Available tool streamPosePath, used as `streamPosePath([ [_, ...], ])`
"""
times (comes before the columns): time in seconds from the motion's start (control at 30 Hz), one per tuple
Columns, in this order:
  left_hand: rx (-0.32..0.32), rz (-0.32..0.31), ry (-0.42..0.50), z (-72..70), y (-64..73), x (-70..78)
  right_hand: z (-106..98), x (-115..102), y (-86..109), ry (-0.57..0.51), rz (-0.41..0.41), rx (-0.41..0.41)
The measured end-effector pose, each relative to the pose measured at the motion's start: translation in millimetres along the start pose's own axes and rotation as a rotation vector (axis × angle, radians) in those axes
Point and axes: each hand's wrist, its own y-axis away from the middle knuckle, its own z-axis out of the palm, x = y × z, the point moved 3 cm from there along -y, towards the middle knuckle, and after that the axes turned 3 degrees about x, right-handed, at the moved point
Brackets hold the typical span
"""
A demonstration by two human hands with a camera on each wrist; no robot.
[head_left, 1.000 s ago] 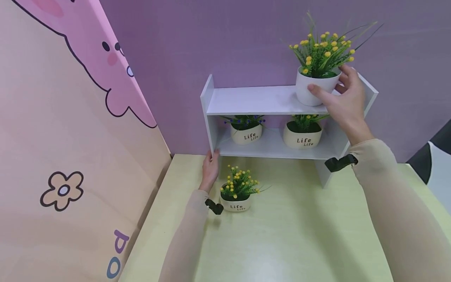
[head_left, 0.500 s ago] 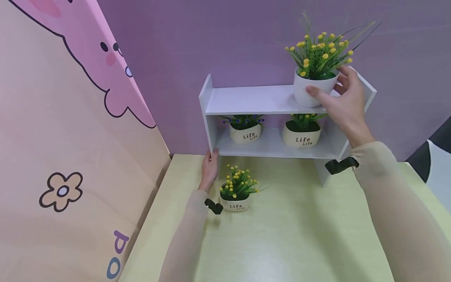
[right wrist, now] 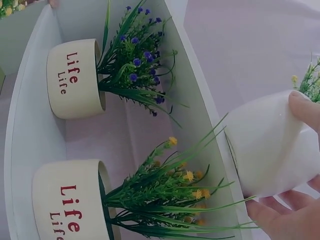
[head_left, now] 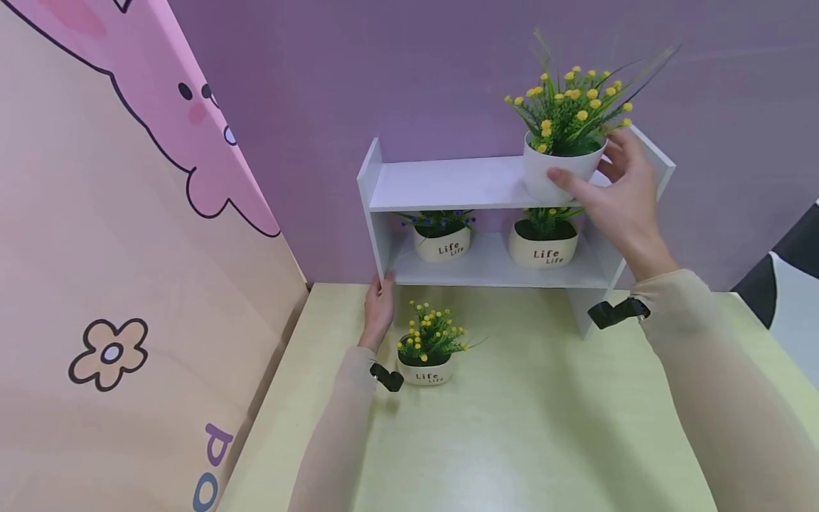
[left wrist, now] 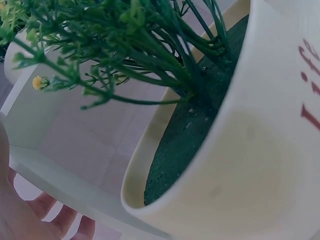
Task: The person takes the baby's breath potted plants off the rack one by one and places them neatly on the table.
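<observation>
Right hand [head_left: 623,206] has the round glossy white flowerpot [head_left: 539,172], probably light, stiff, slick plastic, so hug its sides, while left hand [head_left: 377,313] grips the white two-tier shelf [head_left: 441,183].

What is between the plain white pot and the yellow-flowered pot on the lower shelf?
The upper shelf board, under the white pot; head and right wrist views show it.

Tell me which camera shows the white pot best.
The head view: the white pot shows there with its yellow flowers, though the right hand covers part. The right wrist view is closer, but the frame edge cuts it off, with few flowers. In the left wrist view I can't identify it.
</observation>
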Motion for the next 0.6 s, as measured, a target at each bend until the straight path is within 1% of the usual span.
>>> streamPosePath([
  [0.13, -0.001, 0.003, 0.003, -0.7, 1.2, -0.7, 0.0, -2.3, 5.6, 0.022, -0.006, -0.002],
  [0.37, -0.002, 0.000, 0.004, -1.0, 3.3, 0.1, 1.0, -4.2, 15.6, 0.033, 0.014, -0.025],
  [0.6, -0.001, -0.008, -0.002, -1.0, 2.4, -0.7, 0.2, -6.3, 24.3, 0.016, -0.014, -0.020],
])
